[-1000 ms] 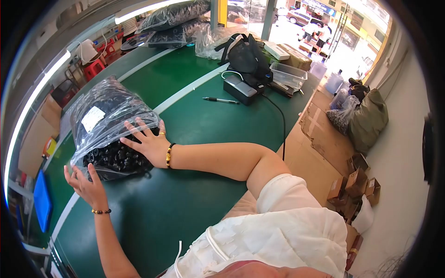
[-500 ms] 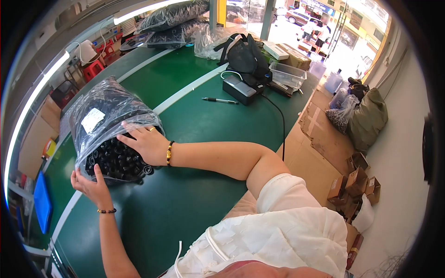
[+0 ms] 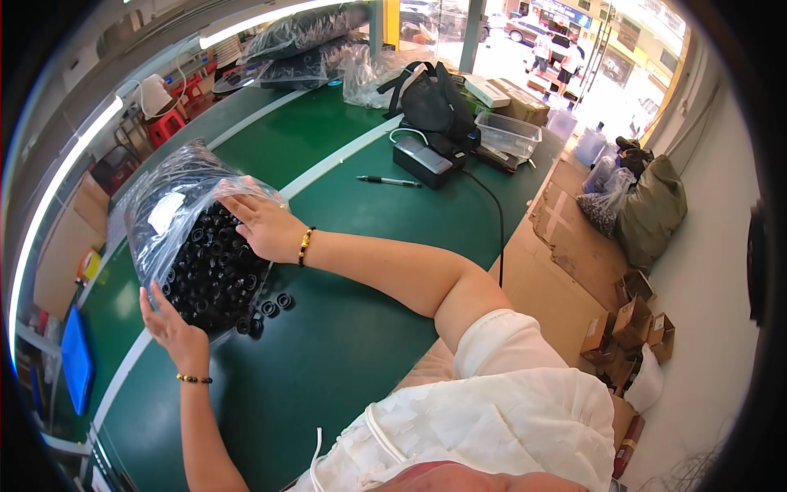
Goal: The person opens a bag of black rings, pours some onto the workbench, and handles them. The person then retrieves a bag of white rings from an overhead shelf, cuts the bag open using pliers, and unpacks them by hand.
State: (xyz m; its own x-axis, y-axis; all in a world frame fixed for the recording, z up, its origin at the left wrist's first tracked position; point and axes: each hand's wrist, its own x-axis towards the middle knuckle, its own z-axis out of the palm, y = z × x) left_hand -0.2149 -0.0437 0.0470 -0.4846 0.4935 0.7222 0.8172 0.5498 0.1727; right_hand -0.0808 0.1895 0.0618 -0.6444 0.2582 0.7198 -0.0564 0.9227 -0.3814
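Note:
A clear plastic bag (image 3: 166,215) with a white label lies on the green table, its mouth wide and facing me. Many small black ring-shaped parts (image 3: 215,275) fill the opening, and several have spilled onto the table just outside it. My right hand (image 3: 261,223) rests against the upper edge of the mouth, fingers extended over the plastic. At the lower edge of the mouth, my left hand (image 3: 174,330) touches the bag with its fingers apart.
A pen (image 3: 388,181) lies beyond the bag, near a black box (image 3: 428,161) with a cable, a black backpack (image 3: 434,102) and a clear plastic tub (image 3: 508,136). Filled bags (image 3: 307,33) are stacked at the back. A blue tray (image 3: 76,359) is at left.
The bag's mouth has opened wider and more black parts show, with several now loose on the table. My right hand has moved up with the bag's edge; my left hand has shifted slightly right.

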